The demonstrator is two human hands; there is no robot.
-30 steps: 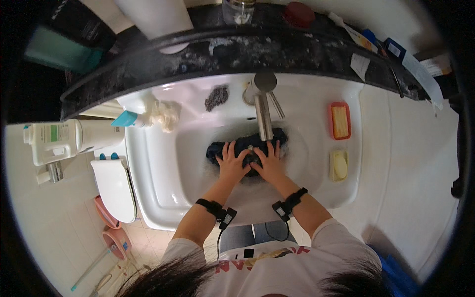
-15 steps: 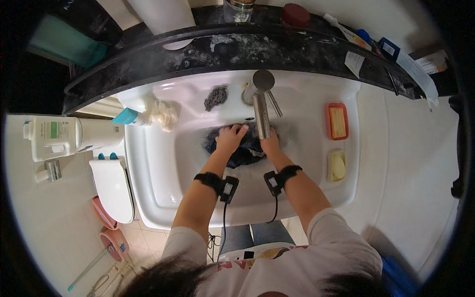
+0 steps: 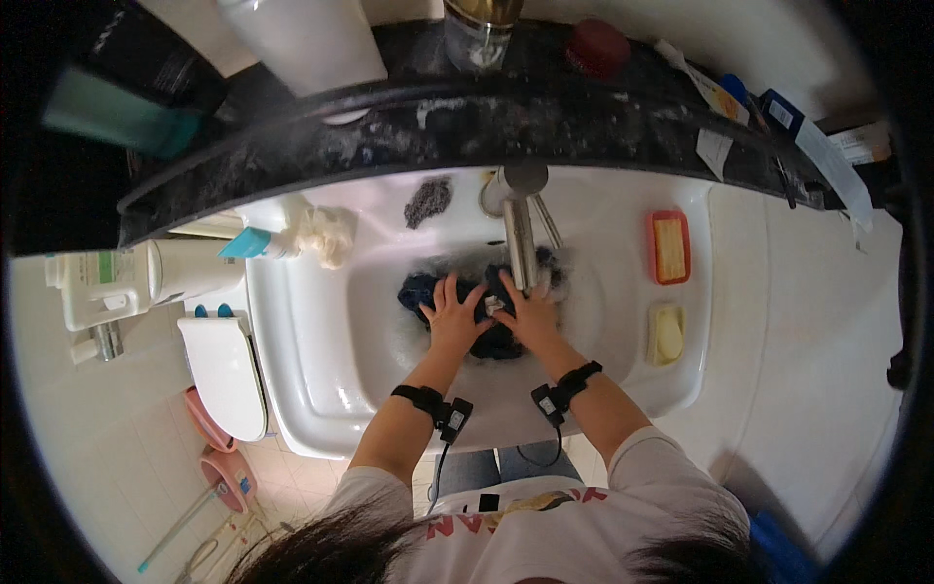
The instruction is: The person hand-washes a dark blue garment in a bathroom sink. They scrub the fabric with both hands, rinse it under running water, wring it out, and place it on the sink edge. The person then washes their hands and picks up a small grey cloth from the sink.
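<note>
A wet, dark navy cloth point(image 3: 498, 343) lies bunched in the white sink point(image 3: 316, 321), with cloudy, sudsy water about it. My left hand point(image 3: 453, 319) rests on its left part, fingers spread apart over the fabric. On the right part lies my right hand point(image 3: 533, 321), its fingers also apart and its thumb beside a small pale patch on the cloth. The metal tap point(image 3: 519, 243) reaches over the cloth, its spout end just above my right fingers. Some of the fabric is hidden beneath both hands.
Right of the basin sit a brush point(image 3: 670, 248) in a red dish and yellow soap point(image 3: 667, 334) in a pale dish. A dark scouring pad point(image 3: 428, 201), a cream bath puff point(image 3: 326, 237) and a blue-capped tube point(image 3: 248, 242) lie behind and left. A black shelf point(image 3: 389, 136) holds bottles.
Both hands have come nearer to me and closer together, and their fingers have spread over the cloth. The cloth has shifted toward me. The whole view has tilted slightly.
</note>
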